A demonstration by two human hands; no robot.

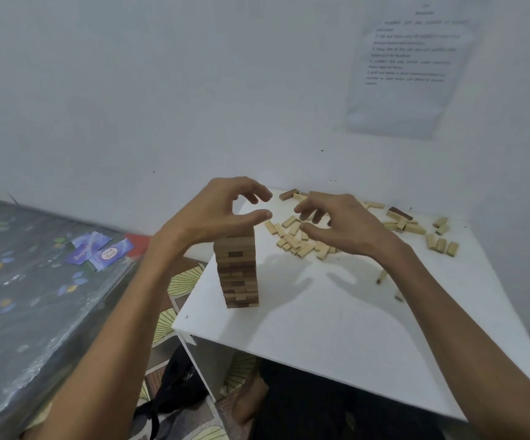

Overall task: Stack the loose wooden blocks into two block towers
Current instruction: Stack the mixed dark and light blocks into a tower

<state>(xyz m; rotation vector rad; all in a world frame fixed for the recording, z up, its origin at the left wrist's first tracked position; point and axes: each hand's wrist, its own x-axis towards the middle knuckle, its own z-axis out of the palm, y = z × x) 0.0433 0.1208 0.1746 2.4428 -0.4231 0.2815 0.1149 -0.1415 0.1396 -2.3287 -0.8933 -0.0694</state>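
Fingers (252,192) on my left hand (219,214) are curved and spread from the thumb, holding nothing, over the top of the block tower (238,268) — it stands upright near the left edge of the white tabletop (336,328). My right hand (343,223) hovers loosely curled and empty above the loose blocks (298,242) scattered along the far side. On the bed (19,281) lies a card (110,252) marked "13" — the wall sheet (409,68) is too blurred to read.
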